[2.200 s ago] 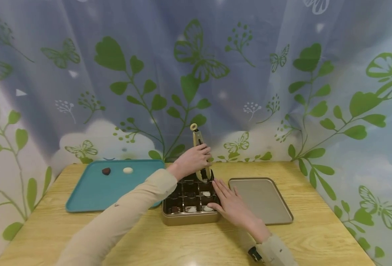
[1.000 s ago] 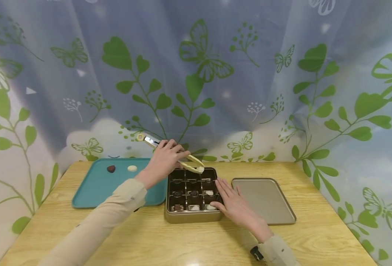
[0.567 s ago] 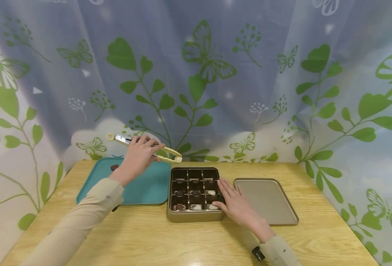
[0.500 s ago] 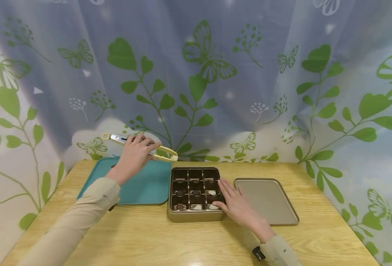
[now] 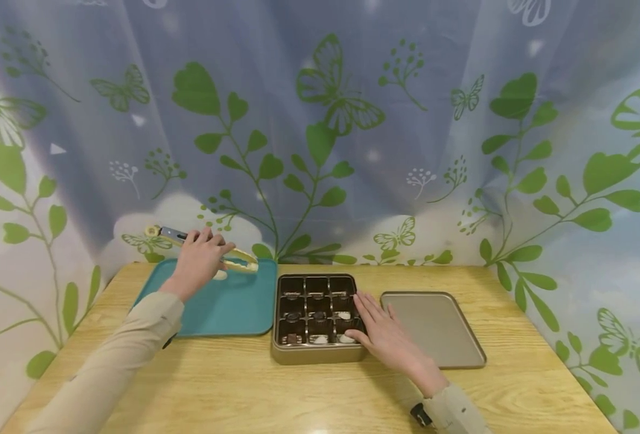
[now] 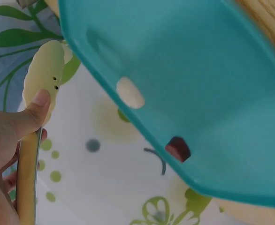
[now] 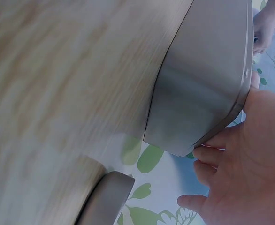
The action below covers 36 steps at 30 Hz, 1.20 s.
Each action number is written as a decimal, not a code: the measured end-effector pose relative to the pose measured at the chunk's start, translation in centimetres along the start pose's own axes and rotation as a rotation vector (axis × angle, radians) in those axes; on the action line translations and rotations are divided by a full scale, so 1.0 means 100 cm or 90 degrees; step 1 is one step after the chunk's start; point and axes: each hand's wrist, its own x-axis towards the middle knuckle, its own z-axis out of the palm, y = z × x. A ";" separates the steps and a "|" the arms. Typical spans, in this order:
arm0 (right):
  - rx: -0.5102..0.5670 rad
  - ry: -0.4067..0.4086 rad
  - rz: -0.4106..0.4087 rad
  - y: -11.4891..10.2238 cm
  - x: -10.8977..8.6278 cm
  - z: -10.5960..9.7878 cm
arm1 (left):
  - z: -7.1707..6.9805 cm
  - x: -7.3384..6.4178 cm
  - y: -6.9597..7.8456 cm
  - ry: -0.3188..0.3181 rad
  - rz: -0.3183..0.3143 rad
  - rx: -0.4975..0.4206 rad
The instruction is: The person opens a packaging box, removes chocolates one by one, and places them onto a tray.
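My left hand [image 5: 197, 262] grips a pair of tongs [image 5: 238, 259] with pale yellow ends and a metal handle. They hang over the teal tray [image 5: 227, 313], arms spread; nothing is plain to see between them. Just below the tongs lies a white oval chocolate [image 5: 220, 275]. A dark chocolate [image 6: 178, 149] lies near it on the tray in the left wrist view, hidden behind my hand in the head view. My right hand [image 5: 387, 337], fingers extended, rests on the right rim of the bronze metal box [image 5: 320, 355]. Its dark divided insert holds several dark and white pieces.
A flat bronze lid [image 5: 434, 328] lies right of the box on the wooden table [image 5: 233, 386]. The tray stands close to the box's left side. Behind the table hangs a curtain [image 5: 320, 150] printed with leaves and butterflies.
My left hand has carried the tongs up out of the box and leftward, then lowered them over the tray. My right hand has stayed on the box's edge.
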 end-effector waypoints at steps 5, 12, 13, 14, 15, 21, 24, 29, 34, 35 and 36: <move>0.001 -0.003 0.001 -0.004 0.000 0.001 | 0.013 0.001 0.004 -0.053 -0.018 0.001; 0.000 0.000 -0.010 -0.008 0.001 0.003 | 0.027 0.002 0.009 -0.037 -0.054 0.025; 0.001 0.001 -0.011 -0.008 0.001 0.003 | 0.028 0.002 0.010 -0.031 -0.052 0.026; 0.001 0.001 -0.012 -0.008 0.001 0.004 | 0.029 0.002 0.010 -0.029 -0.051 0.027; 0.004 0.001 -0.013 -0.008 0.001 0.004 | 0.029 0.002 0.010 -0.028 -0.049 0.027; 0.009 -0.002 -0.015 -0.008 0.000 0.003 | 0.020 -0.003 0.010 -0.031 -0.066 -0.032; 0.013 0.003 -0.017 -0.007 0.000 0.003 | 0.010 -0.011 0.010 0.001 -0.087 -0.047; 0.004 0.005 -0.012 -0.003 0.000 0.002 | -0.001 -0.026 0.013 0.066 -0.084 -0.035; 0.001 0.006 -0.008 0.000 0.000 0.001 | -0.009 -0.037 0.018 0.116 -0.060 -0.032; -0.002 0.006 -0.007 0.000 0.000 0.001 | -0.011 -0.039 0.020 0.123 -0.055 -0.029; -0.004 0.007 -0.007 0.001 0.000 0.001 | -0.012 -0.040 0.022 0.133 -0.048 -0.027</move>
